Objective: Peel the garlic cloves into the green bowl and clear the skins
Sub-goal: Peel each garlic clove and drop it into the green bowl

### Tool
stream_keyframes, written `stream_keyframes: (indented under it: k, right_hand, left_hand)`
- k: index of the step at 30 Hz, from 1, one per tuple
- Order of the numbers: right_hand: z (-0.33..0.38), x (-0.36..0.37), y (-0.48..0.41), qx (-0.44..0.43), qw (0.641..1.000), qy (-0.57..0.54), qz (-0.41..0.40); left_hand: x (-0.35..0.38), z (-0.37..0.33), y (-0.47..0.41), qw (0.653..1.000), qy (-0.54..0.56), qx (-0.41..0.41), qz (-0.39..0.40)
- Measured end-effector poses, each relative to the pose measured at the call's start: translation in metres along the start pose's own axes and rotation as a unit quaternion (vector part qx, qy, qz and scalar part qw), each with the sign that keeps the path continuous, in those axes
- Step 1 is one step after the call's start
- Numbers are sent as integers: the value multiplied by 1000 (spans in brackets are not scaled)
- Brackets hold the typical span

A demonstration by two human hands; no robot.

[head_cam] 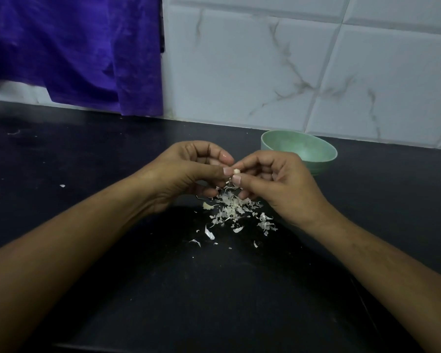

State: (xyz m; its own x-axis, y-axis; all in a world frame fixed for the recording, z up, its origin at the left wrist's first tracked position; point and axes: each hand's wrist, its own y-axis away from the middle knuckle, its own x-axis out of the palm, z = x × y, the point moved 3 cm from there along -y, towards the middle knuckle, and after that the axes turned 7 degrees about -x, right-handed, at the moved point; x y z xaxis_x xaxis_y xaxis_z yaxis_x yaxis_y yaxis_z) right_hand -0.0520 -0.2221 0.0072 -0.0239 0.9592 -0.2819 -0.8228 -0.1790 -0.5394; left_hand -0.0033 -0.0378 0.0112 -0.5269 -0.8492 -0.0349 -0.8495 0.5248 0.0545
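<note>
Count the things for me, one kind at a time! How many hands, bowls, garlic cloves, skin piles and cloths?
Hands: 2, the left hand and the right hand
Bowls: 1, the green bowl
Cloves: 1, the garlic clove pinched by both hands
Skin piles: 1, the pile of skins, flakes too many to count
Cloths: 1, the purple cloth
Total: 6

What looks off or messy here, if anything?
Garlic skins lie scattered on the black counter under the left hand and right hand, which pinch a garlic clove; one stray flake sits far left. Nothing damaged.
</note>
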Motion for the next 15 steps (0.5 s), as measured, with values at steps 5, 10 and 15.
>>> stream_keyframes:
  k: [5, 10, 15]
  right_hand:
    - [1, -1, 0, 9, 1000, 2, -17]
    - [3, -3, 0, 26, 999, 16, -10]
    - [4, 0, 2, 38, 999, 32, -11]
  left_hand:
    - [1, -4, 2, 1000, -12, 14, -1]
    - [-1, -7, 4, 997, -60, 50, -9]
    - [4, -7, 4, 991, -89, 88, -54]
